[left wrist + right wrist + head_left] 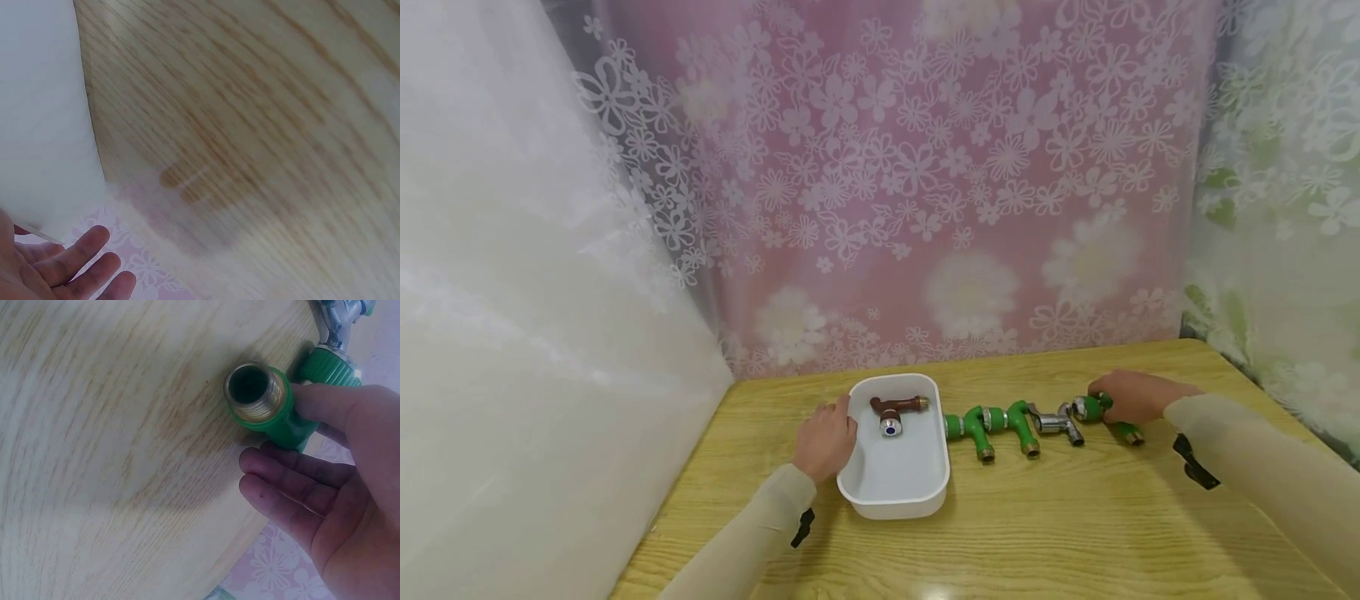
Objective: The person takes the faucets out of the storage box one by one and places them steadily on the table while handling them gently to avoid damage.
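My left hand holds the left rim of a white plastic basin; in the left wrist view its fingers lie along the outer wall, and the thumb is mostly hidden. Inside the basin lies a brown tap with a chrome-rimmed cap. To the right, my right hand grips a green tap at the end of a row. Seen from the right wrist, thumb and fingers pinch this green tap behind its threaded brass end.
Between basin and right hand lie a green tap, a second green tap and a chrome tap. The wooden table ends at a pink flowered curtain. A white sheet hangs on the left.
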The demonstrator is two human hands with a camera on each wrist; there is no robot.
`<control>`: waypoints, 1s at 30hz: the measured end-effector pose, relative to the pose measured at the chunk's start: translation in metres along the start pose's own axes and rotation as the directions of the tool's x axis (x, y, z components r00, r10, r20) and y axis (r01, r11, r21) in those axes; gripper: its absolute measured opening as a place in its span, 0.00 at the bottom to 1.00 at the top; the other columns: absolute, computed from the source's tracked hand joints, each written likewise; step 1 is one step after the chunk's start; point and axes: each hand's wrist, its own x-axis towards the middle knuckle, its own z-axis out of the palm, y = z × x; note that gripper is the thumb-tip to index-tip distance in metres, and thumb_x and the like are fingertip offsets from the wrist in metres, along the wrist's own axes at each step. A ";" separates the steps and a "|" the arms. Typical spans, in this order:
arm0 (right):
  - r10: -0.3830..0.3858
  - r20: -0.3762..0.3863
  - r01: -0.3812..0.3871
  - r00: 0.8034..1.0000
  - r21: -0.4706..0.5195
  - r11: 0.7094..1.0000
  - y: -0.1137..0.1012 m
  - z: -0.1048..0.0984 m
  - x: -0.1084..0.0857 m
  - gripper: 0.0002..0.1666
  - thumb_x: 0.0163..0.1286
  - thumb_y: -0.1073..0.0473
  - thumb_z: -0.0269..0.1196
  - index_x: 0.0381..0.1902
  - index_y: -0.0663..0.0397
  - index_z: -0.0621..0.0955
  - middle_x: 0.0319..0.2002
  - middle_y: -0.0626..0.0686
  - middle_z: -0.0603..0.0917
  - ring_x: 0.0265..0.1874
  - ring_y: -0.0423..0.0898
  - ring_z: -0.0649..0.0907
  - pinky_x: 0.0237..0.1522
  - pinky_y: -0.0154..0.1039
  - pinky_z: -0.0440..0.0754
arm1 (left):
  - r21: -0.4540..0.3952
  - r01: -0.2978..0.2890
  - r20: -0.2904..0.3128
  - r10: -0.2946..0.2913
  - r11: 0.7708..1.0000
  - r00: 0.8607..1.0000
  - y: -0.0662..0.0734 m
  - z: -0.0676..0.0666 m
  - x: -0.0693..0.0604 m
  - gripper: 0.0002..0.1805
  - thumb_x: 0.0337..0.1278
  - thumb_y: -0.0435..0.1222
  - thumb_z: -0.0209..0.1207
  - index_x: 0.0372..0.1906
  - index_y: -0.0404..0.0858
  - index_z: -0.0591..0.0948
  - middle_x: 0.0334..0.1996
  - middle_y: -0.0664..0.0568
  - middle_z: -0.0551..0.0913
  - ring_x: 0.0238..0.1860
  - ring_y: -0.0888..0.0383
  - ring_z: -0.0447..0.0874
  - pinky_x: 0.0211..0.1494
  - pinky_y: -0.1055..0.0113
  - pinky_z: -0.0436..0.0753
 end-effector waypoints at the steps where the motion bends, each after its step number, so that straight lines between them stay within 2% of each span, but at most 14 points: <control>1: 0.004 0.000 -0.004 1.000 -0.004 1.000 0.000 0.000 0.000 0.26 0.64 0.57 0.70 0.57 0.65 0.80 0.51 0.64 0.84 0.49 0.63 0.83 0.44 0.57 0.83 | -0.002 0.001 -0.001 -0.001 1.000 1.000 0.000 0.000 0.000 0.24 0.74 0.41 0.47 0.69 0.38 0.71 0.49 0.42 0.85 0.47 0.47 0.84 0.42 0.50 0.85; 13: 0.030 -0.015 -0.031 0.999 -0.027 0.999 -0.007 -0.002 0.000 0.27 0.64 0.59 0.70 0.57 0.67 0.80 0.51 0.65 0.84 0.49 0.64 0.83 0.44 0.58 0.82 | -0.001 0.011 -0.004 -0.011 1.000 1.000 0.002 -0.001 -0.001 0.24 0.73 0.41 0.48 0.68 0.38 0.72 0.48 0.43 0.86 0.45 0.47 0.84 0.41 0.50 0.85; 30: 0.047 -0.006 -0.048 0.999 -0.047 0.998 -0.005 0.000 0.003 0.28 0.64 0.60 0.68 0.59 0.68 0.79 0.52 0.67 0.83 0.49 0.65 0.83 0.44 0.58 0.82 | 0.001 0.015 0.005 -0.015 1.000 1.000 0.001 0.001 0.000 0.24 0.74 0.40 0.48 0.69 0.37 0.72 0.49 0.43 0.86 0.46 0.47 0.84 0.41 0.51 0.85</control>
